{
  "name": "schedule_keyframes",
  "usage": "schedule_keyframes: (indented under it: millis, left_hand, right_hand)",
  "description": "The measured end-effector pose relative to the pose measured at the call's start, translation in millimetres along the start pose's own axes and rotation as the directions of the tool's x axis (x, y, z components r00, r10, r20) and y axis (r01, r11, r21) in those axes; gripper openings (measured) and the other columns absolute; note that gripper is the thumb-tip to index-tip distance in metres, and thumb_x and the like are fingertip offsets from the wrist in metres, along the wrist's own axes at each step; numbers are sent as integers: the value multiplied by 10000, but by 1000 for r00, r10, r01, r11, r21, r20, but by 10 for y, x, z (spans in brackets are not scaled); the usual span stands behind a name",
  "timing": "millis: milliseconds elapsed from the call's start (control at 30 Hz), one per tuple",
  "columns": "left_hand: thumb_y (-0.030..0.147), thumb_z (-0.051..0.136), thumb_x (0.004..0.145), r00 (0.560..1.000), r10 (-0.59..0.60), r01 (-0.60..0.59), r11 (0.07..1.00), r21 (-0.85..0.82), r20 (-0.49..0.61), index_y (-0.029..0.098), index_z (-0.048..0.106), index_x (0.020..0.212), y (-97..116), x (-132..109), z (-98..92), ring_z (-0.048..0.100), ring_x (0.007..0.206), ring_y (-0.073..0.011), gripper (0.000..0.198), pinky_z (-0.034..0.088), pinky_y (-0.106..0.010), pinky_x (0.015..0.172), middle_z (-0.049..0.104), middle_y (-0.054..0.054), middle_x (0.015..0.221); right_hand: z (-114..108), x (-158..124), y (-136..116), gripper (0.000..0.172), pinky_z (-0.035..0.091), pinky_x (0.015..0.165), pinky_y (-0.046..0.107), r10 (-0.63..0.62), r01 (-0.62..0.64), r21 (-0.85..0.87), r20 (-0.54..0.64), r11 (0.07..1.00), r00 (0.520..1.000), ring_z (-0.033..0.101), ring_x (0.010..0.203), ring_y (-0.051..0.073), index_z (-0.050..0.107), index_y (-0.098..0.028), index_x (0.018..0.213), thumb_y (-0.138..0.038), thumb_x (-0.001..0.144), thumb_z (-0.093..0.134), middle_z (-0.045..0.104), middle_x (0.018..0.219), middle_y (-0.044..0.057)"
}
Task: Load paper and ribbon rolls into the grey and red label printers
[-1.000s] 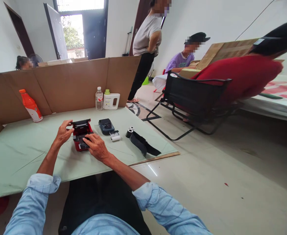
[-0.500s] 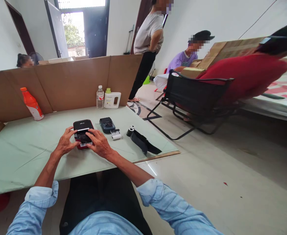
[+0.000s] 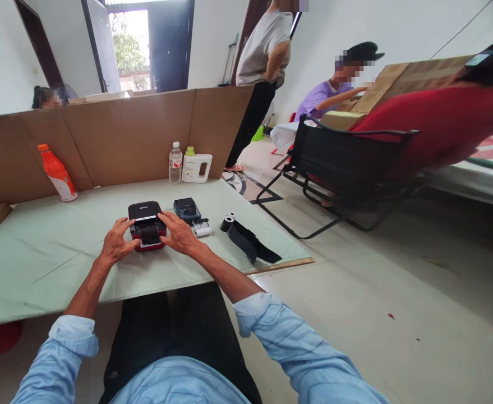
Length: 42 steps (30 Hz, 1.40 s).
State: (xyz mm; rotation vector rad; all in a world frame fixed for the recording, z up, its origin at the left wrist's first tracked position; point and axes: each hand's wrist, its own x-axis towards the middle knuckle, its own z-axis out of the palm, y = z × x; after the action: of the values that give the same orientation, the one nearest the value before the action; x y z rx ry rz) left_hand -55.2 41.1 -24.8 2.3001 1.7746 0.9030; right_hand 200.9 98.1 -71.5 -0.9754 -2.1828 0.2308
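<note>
A black and red label printer lies on the pale green table, with a strip of black film across its front. My left hand grips the printer's left side, thumb at the front corner. On the opposite side, my right hand holds the casing with fingers on top and thumb low at the front. Just beyond my right hand sits a second, dark portable printer. A white paper roll lies in front of it. Farther right, a roll of black film trails unrolled toward the table edge.
A cardboard panel stands along the table's back. Before it are an orange bottle, a clear water bottle and a white jug. A black folding chair with a seated person is at right; other people are beyond.
My right hand has shifted from over the black film to the printer's right side, uncovering the film. My left hand stays on the left side. The view has shifted slightly.
</note>
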Motion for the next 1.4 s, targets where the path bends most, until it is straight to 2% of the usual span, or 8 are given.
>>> schedule_keyframes:
  millis: [267, 367, 500, 700, 833, 1000, 1233, 1400]
  left_hand:
    - [275, 820, 768, 998, 1, 0, 1000, -15, 55, 226, 649, 1393, -28, 55, 17, 547, 1454, -334, 650, 508, -503, 1177, 543, -144, 1571]
    - [237, 801, 771, 998, -3, 9, 995, -102, 62, 230, 600, 1442, -30, -7, 44, 537, 1465, -337, 700, 473, -531, 1211, 576, -140, 1537]
    - [241, 788, 792, 999, 8, -5, 996, -92, 37, 246, 502, 1538, -19, -103, 191, 605, 1407, -317, 799, 519, -501, 1179, 594, -137, 1536]
    - [270, 757, 823, 996, -85, 86, 983, -164, 16, 211, 382, 1621, -3, -189, 404, 522, 1494, -361, 884, 468, -526, 1232, 473, -183, 1639]
    - [235, 760, 810, 997, -71, 75, 982, -174, 30, 198, 379, 1621, -18, -201, 389, 509, 1507, -353, 896, 440, -539, 1255, 479, -186, 1640]
    - [317, 897, 707, 997, -53, 62, 978, -197, 49, 192, 385, 1619, -50, -177, 346, 476, 1529, -377, 1053, 417, -551, 1271, 471, -198, 1644]
    - [221, 724, 831, 999, -47, 50, 975, -216, 18, 182, 431, 1596, -57, -157, 354, 496, 1517, -340, 820, 395, -531, 1285, 506, -190, 1622]
    - [196, 683, 839, 1000, -27, 28, 971, -238, 10, 174, 434, 1593, -98, -113, 367, 486, 1520, -330, 795, 384, -514, 1288, 510, -182, 1620]
  right_hand:
    - [-10, -24, 3, 713, 422, 1238, 539, 59, -61, 57, 33, 997, 998, 507, 1488, 344, 512, -152, 1532, -246, 865, 747, 539, 1580, 214]
    - [58, -91, -78, 827, 497, 1163, 536, 54, -55, 108, 12, 993, 998, 550, 1455, 362, 366, -133, 1622, -307, 897, 726, 546, 1570, 238]
    - [250, -204, -111, 987, 573, 1044, 543, 180, -179, 234, 17, 956, 984, 643, 1350, 388, 253, -221, 1674, -423, 865, 783, 585, 1553, 192]
    - [466, -323, -91, 950, 549, 1067, 565, 241, -229, 302, -2, 925, 971, 656, 1330, 391, 285, -230, 1657, -503, 874, 749, 623, 1511, 184]
    - [579, -386, -53, 909, 531, 1092, 585, 242, -224, 258, -40, 940, 970, 632, 1356, 397, 330, -227, 1627, -495, 860, 739, 626, 1494, 182]
    - [644, -425, -19, 844, 541, 1077, 564, 224, -210, 237, -34, 949, 974, 659, 1304, 388, 382, -193, 1585, -512, 880, 717, 654, 1438, 189]
    - [649, -423, -17, 864, 547, 1050, 572, 217, -200, 207, -63, 958, 974, 666, 1280, 395, 366, -191, 1601, -483, 875, 733, 667, 1412, 192]
    - [598, -398, -21, 911, 529, 1073, 569, 201, -185, 220, -57, 958, 978, 655, 1289, 385, 321, -204, 1631, -488, 879, 749, 644, 1449, 186]
